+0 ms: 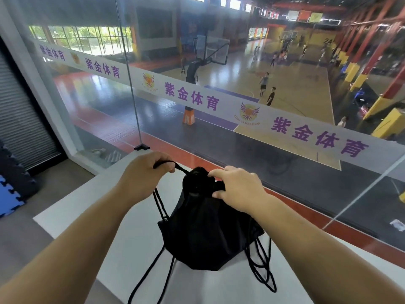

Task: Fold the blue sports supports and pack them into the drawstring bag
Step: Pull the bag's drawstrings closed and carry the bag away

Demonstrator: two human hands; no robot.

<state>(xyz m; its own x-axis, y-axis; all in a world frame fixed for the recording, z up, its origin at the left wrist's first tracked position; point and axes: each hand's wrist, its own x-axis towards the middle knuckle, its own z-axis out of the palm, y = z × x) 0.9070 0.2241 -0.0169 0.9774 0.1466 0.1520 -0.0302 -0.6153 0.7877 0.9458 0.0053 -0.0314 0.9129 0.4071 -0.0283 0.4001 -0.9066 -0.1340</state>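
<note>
A black drawstring bag (206, 233) stands on the white ledge (135, 233), its mouth bunched tight at the top. My left hand (144, 174) is closed around the black drawstring cord (168, 165) and holds it out to the left of the mouth. My right hand (238, 187) grips the gathered neck of the bag from the right. More cord loops hang down the bag's left and right sides. No blue sports supports show anywhere; the bag's inside is hidden.
A tall glass wall (219, 132) with a white printed band rises right behind the ledge, overlooking a basketball court below. Blue foam floor mats (8, 198) lie on the floor at the left. The ledge drops off at its left edge.
</note>
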